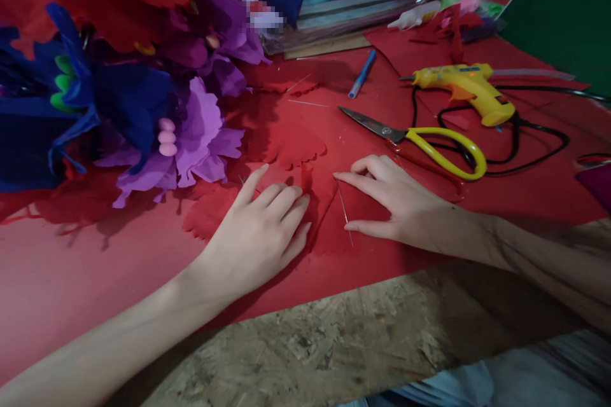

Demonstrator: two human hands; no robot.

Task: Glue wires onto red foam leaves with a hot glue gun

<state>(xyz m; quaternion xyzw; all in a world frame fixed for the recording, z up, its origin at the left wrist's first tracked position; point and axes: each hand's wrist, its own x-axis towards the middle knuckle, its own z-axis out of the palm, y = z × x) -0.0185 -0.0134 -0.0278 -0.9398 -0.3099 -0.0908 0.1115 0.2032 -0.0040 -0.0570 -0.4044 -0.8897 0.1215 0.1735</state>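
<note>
The right hand point(386, 197) has thumb and forefinger spread apart, their tips touching a thin wire point(342, 202) near its two ends. The wire lies between the hands, nearer the right; its long axis runs away from the body, the near end slanting rightward, over a red petal point(328, 229). The left hand point(267, 226) bends its fingers onto red material beside it; their tips are partly hidden, so I can't tell whether they pinch. Beyond the right hand are scissors point(398, 133) and a glue gun point(470, 86); beyond the left, purple flowers point(200, 133).
</note>
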